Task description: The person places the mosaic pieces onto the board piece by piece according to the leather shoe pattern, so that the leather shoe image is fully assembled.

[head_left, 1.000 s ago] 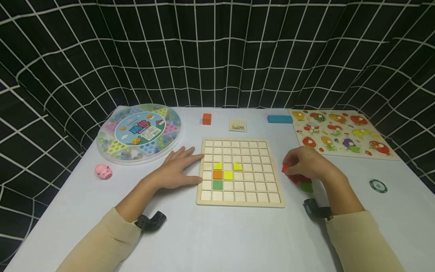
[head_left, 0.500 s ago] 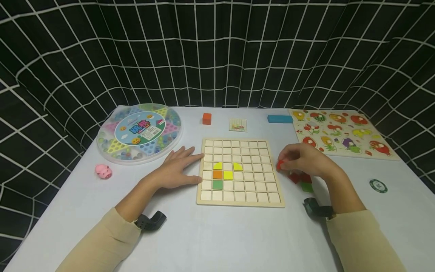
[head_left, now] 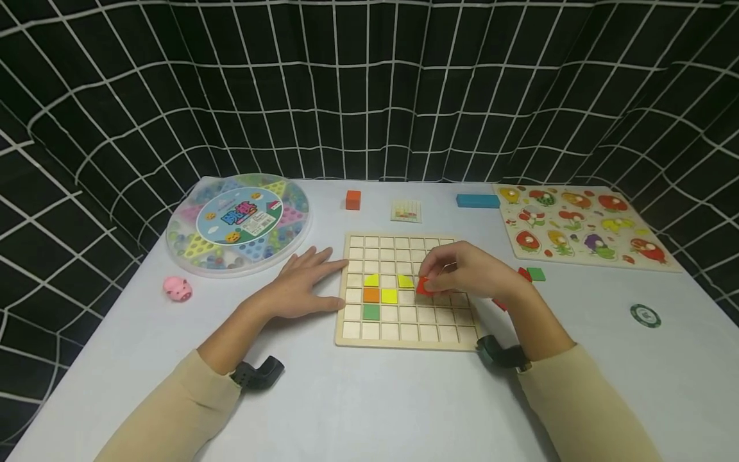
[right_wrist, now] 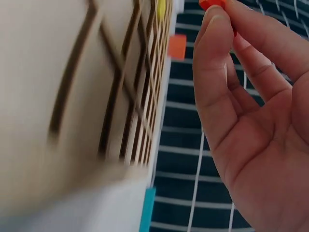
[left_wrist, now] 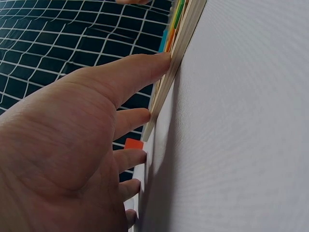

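Note:
A wooden grid board [head_left: 410, 341] lies in the middle of the table. Along its left rows sit two yellow quarter-round tiles [head_left: 371, 280], an orange square tile [head_left: 371, 295], a yellow square tile [head_left: 389, 296] and a green square tile [head_left: 371, 312]. My right hand [head_left: 470, 273] is over the board's right half, pinching a red tile [head_left: 423, 286] between thumb and fingers. In the right wrist view that red tile [right_wrist: 211, 4] shows only at the top edge. My left hand [head_left: 305, 285] is spread, its thumb and index fingertip touching the board's left edge.
Right of the board, partly behind my right forearm, lie red tiles [head_left: 524, 274] and a green tile [head_left: 536, 274]. Around stand a marble game [head_left: 239, 218], pink pig [head_left: 177, 289], orange cube [head_left: 353, 200], pattern card [head_left: 407, 211], blue block [head_left: 478, 201], fruit puzzle [head_left: 589, 224] and poker chip [head_left: 645, 316].
My right hand has lifted a red tile from the loose tiles and carried it left over the board. My left hand has stayed at the board's left edge.

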`<state>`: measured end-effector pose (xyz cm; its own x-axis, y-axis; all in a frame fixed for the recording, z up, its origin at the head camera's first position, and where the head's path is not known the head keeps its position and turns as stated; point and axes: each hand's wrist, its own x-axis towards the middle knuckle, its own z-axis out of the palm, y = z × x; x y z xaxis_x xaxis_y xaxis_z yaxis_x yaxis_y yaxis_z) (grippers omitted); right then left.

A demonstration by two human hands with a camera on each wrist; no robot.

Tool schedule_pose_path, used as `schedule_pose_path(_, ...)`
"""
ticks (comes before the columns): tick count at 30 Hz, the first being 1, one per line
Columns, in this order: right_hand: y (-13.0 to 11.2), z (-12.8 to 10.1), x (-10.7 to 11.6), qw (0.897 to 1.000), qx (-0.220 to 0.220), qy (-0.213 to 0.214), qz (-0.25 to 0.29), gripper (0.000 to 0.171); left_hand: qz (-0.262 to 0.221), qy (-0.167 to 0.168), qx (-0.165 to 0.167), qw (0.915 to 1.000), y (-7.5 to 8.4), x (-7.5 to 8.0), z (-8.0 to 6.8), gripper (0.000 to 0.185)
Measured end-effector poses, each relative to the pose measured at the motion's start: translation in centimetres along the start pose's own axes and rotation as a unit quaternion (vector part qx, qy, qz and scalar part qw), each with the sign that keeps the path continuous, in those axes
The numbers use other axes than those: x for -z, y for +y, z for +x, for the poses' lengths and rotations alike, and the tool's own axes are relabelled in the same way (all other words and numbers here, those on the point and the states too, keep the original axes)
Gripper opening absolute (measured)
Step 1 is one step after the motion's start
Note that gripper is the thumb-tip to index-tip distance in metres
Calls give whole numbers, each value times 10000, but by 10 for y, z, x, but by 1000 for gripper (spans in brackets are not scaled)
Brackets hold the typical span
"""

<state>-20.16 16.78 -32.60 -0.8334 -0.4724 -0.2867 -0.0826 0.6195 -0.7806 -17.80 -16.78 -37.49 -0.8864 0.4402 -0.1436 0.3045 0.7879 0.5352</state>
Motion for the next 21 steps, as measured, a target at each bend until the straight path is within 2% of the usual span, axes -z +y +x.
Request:
schedule_pose_path(6, -16, 11, -18, 9987, 245, -452, -15, 8, 13, 3, -46, 10000, 1, 1, 0, 80)
schedule_pose_path(14, -30, 20, -37, 9962, 135, -816, -277, 9, -20, 23, -54, 10000, 1, 1, -1, 80)
schedule_pose_path(21, -34, 23, -47, 9938, 103, -868, -687, 17, -24, 39, -60, 10000, 0, 1, 0, 80)
